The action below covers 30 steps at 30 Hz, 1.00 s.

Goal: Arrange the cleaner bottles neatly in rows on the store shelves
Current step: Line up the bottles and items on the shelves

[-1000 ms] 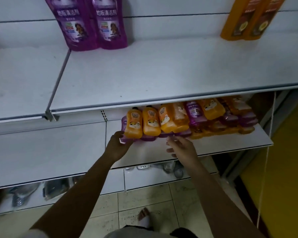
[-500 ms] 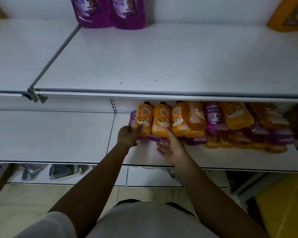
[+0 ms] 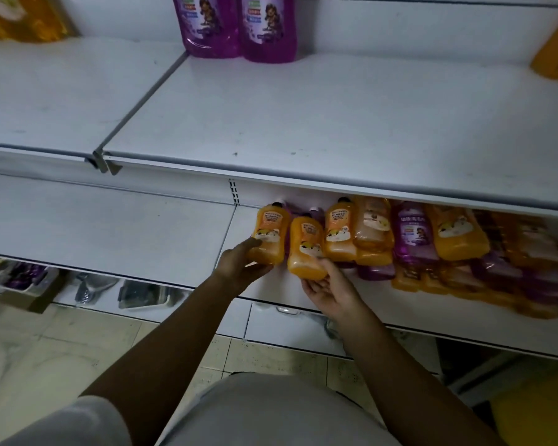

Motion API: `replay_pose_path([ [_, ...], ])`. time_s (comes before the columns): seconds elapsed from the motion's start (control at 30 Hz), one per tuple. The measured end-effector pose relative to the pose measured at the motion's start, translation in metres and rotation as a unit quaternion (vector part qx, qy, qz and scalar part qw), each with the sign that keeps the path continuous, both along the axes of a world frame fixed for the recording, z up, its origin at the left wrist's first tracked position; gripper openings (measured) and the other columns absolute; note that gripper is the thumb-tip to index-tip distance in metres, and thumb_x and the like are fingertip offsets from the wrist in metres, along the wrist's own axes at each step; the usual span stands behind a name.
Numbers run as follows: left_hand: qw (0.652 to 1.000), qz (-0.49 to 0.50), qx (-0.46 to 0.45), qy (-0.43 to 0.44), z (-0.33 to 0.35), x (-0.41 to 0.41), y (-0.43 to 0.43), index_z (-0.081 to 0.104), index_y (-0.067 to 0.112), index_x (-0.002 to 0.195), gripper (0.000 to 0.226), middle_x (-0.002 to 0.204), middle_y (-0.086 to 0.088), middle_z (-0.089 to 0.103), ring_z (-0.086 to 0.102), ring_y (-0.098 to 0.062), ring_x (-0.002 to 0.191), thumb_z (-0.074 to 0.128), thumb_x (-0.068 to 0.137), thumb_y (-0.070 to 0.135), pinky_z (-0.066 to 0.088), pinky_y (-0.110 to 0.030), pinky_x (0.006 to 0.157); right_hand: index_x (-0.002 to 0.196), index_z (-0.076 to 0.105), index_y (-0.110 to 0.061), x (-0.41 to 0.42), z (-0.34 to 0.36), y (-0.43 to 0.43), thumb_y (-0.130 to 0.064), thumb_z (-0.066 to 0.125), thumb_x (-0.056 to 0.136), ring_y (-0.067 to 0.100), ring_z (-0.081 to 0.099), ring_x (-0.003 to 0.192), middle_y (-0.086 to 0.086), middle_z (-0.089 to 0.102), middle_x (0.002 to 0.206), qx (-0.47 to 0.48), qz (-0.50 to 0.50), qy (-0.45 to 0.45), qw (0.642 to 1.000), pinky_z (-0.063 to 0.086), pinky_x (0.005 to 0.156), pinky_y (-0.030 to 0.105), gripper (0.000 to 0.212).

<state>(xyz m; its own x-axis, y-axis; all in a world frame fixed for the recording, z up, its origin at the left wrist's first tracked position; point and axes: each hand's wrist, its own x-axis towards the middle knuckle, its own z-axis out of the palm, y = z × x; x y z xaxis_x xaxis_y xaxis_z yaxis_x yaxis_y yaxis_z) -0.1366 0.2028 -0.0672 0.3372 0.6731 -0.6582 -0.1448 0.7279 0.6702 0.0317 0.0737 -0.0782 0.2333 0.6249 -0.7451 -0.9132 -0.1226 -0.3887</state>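
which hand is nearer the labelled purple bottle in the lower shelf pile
Right. The right hand is below-left of the purple bottle; the left hand lies farther left.

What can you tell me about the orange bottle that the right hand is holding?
The orange bottle is glossy plastic with a dark cap and a cartoon label. It is tilted, forward of its row over the lower shelf. The right hand grips its base from below. The leftmost bottle, gripped by the left hand, stands beside it.
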Motion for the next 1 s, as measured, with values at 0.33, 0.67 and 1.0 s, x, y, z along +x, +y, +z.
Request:
replay_pose_path([
  [0.33,0.991,-0.048,0.022,-0.121,0.036,-0.097,-0.061,0.045,0.010,0.152,0.088,0.147,-0.024,0.057,0.059,-0.042,0.132,0.080,0.071,0.006,0.055,-0.055,0.104,0.134,0.059,-0.010,-0.017,0.034,-0.036,0.014,0.066,0.079,0.039,0.067,0.121,0.019,0.069,0.131,0.189,0.332,-0.042,0.923,0.050,0.103,0.060,0.060],
  [0.67,0.967,0.132,0.198,0.088,0.094,-0.190,-0.139,0.056,0.020,0.145,0.051,0.133,-0.010,0.071,0.069,-0.034,0.122,0.072,0.096,0.023,0.061,-0.053,0.091,0.128,0.063,-0.028,-0.092,0.079,-0.022,-0.028,0.088,0.075,0.016,0.071,0.116,-0.003,0.076,0.121,0.239,0.441,-0.315,0.806,0.052,0.105,0.044,0.059],
  [1.0,0.885,0.284,0.341,0.140,0.177,-0.309,-0.163,0.055,0.024,0.141,0.048,0.129,-0.002,0.073,0.069,-0.026,0.123,0.068,0.094,0.024,0.060,-0.044,0.098,0.123,0.062,-0.028,-0.225,0.174,0.011,-0.037,0.082,0.080,0.004,0.072,0.104,-0.012,0.075,0.113,0.351,0.443,-0.461,0.684,0.057,0.082,0.018,0.049],
])
